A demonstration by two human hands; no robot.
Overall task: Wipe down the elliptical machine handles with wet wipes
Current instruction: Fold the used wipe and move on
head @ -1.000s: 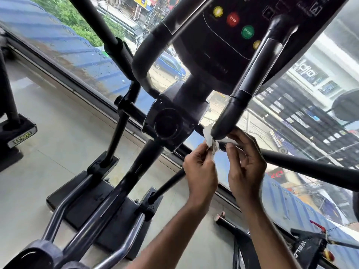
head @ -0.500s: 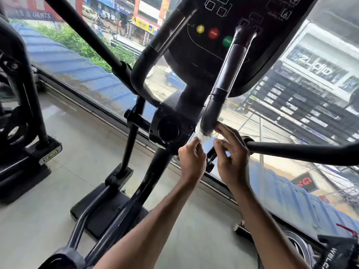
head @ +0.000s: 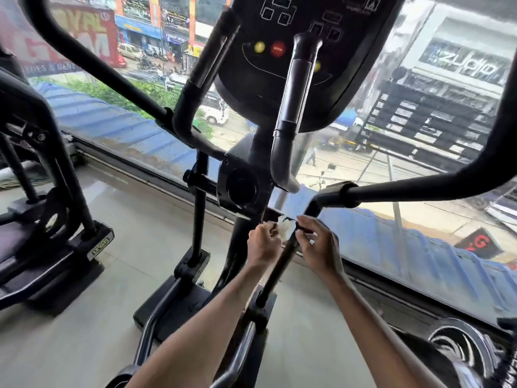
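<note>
A black elliptical machine fills the view, its console (head: pixel 296 51) overhead. The right fixed handle (head: pixel 291 119) curves down from the console and ends above my hands. The left fixed handle (head: pixel 195 93) mirrors it. A crumpled white wet wipe (head: pixel 286 226) sits between my hands, below the handle's tip and beside the right swing arm (head: pixel 282 256). My left hand (head: pixel 264 242) pinches the wipe from the left. My right hand (head: pixel 317 245) pinches its other edge, fingers curled, with the swing arm passing between my wrists.
The right moving handlebar (head: pixel 419 189) runs off to the right at chest height; the left one (head: pixel 84 57) rises to the upper left. Another black machine (head: pixel 47 219) stands on the left. A floor-to-ceiling window (head: pixel 391 219) lies straight ahead, over grey tile floor (head: pixel 126 233).
Both hands have dropped away from the tip of the right fixed handle, carrying the wipe down beside the swing arm. The camera has tilted up and back.
</note>
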